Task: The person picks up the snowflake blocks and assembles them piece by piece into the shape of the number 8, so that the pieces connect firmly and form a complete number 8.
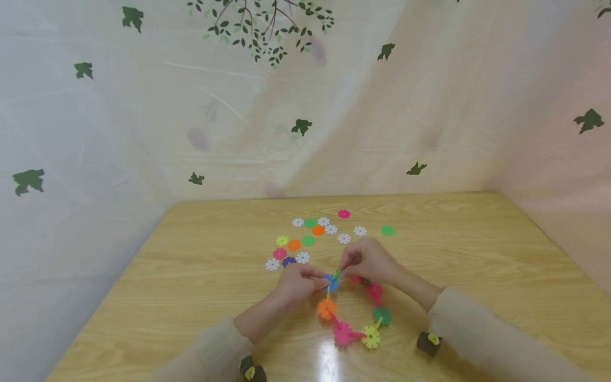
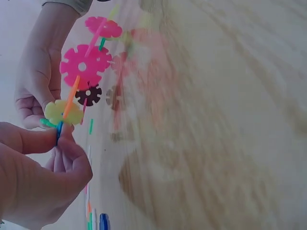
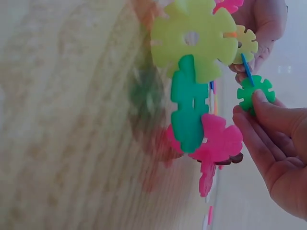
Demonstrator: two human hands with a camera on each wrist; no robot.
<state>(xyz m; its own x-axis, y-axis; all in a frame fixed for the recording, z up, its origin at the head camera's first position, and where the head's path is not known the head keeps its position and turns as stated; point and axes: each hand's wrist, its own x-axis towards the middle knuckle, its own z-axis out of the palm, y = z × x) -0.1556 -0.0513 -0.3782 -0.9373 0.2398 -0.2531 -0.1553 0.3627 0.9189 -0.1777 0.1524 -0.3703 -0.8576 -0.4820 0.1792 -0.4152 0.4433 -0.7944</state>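
Observation:
Slotted plastic flower discs, linked edge to edge, form a chain curved into a ring between the hands. My left hand (image 1: 300,282) pinches a blue disc (image 1: 332,281) at one end, seen edge-on in the left wrist view. A green disc (image 3: 246,96) is pinched between thumb and fingers of my right hand (image 1: 369,261), meeting the blue disc's edge. From the blue disc the chain runs through yellow (image 2: 62,111), orange (image 1: 326,309), pink (image 1: 343,333), yellow (image 1: 371,337) and dark green (image 1: 382,316) discs. Further pink (image 1: 375,292) and brown (image 1: 365,281) discs hang below the right hand.
Loose discs lie scattered beyond the hands, among them white (image 1: 272,265), purple (image 1: 288,261), orange (image 1: 294,245) and pink (image 1: 344,214) ones. One green disc (image 1: 387,231) lies off to the right. A curtain with printed birds hangs behind the wooden table (image 1: 191,265).

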